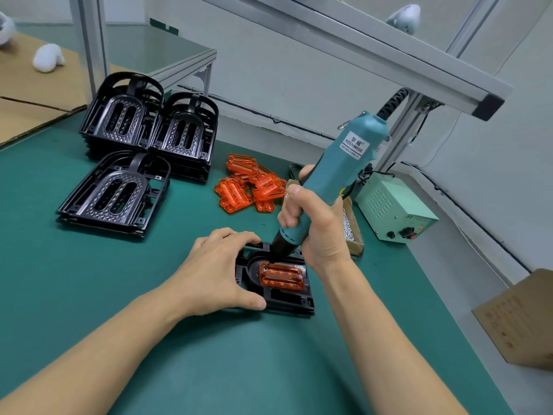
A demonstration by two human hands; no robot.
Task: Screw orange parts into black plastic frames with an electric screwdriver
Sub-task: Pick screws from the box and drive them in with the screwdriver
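The black plastic frame (287, 298) is lying flat on the green mat (89, 265), with an orange part (281, 276) seated in it. The frame's near-left edge is pressed down by the left hand (221, 271), fingers spread and thumb extended along the front edge. The electric screwdriver (332, 178) is gripped by the right hand (311, 223), fingers wrapped round its teal body, and is held tilted, its bit set on the orange part's upper-left corner. Because of that tilt, the bit could probably slip off the screw head and score the orange plastic, or the screw could be driven crooked; the frame might also twist if the left hand's pressure eases. Behind, stacks of black frames (149, 136) and a pile of spare orange parts (248, 187) are seen well apart from the work. A box of screws (351, 232) lies just beside the right wrist, with the power supply (395, 211) beyond it. The bit's path appears unobstructed.
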